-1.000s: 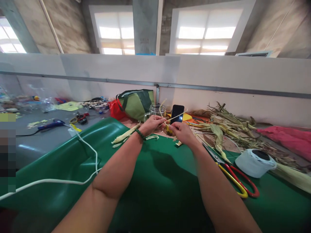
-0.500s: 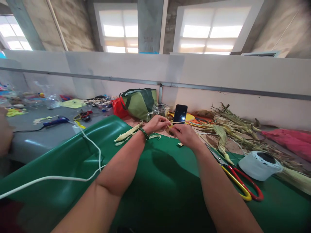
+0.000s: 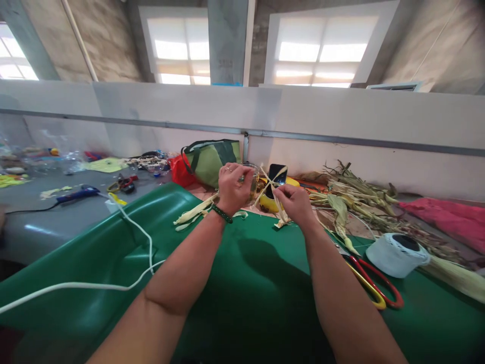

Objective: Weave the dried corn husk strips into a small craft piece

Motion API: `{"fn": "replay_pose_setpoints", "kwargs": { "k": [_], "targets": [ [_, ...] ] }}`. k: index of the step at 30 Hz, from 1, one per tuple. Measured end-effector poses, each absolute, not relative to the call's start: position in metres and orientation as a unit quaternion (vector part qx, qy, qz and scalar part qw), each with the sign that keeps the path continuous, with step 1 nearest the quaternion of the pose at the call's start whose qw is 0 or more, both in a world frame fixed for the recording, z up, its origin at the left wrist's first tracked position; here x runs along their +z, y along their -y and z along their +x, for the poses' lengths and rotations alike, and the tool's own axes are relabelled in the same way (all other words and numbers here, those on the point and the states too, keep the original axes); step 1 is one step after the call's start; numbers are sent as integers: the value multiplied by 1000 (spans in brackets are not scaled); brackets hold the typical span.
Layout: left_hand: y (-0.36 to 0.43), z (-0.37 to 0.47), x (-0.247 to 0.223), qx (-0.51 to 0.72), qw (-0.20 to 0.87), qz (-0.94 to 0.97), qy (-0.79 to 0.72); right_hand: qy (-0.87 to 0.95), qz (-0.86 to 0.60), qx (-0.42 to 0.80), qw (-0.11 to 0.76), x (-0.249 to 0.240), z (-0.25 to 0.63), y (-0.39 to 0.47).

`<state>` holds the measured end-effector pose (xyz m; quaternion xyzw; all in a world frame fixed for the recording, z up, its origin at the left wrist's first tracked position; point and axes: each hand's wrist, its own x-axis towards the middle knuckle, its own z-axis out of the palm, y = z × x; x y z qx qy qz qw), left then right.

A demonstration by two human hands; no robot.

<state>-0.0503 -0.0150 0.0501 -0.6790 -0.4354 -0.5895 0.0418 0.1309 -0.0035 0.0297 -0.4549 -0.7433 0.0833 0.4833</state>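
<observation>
My right hand pinches thin, pale corn husk strips that cross one another in a star-like shape. Close by on the left, my left hand is raised with its fingers curled together; whatever is in them cannot be made out. It wears a dark green bead bracelet at the wrist. Behind the hands stand a glass jar, partly covered by my left hand, and a dark phone. A loose husk piece lies below the strips, and more husk lies left of my left wrist.
Scissors with red and yellow handles and a spool of white thread lie at right on the green mat. Dried husks are piled behind. A white cord crosses the left side; a green bag stands behind.
My hands were together at a strip; my left hand has come away, up and to the left. The crossed strips now show in my right hand. The view has shifted slightly.
</observation>
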Motion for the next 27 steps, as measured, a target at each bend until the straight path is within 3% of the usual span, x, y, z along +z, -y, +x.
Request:
{"fn": "replay_pose_setpoints", "kwargs": {
  "k": [3, 7, 13, 16, 27],
  "targets": [
    [14, -49, 48, -589, 0, -677, 442, 696, -447, 144, 543, 27, 128, 0],
    [2, -44, 44, -561, -99, -696, 437, 682, -425, 198, 561, 24, 124, -2],
    [1, -44, 48, -536, -466, -618, 339, 715, -406, 260, 506, 26, 120, 3],
    [4, -46, 48, -512, -566, -580, 286, 724, -401, 289, 482, 28, 118, 8],
    [-2, -45, 42, -484, -541, -622, 293, 784, -389, 180, 450, 30, 116, 10]
  ]
}}
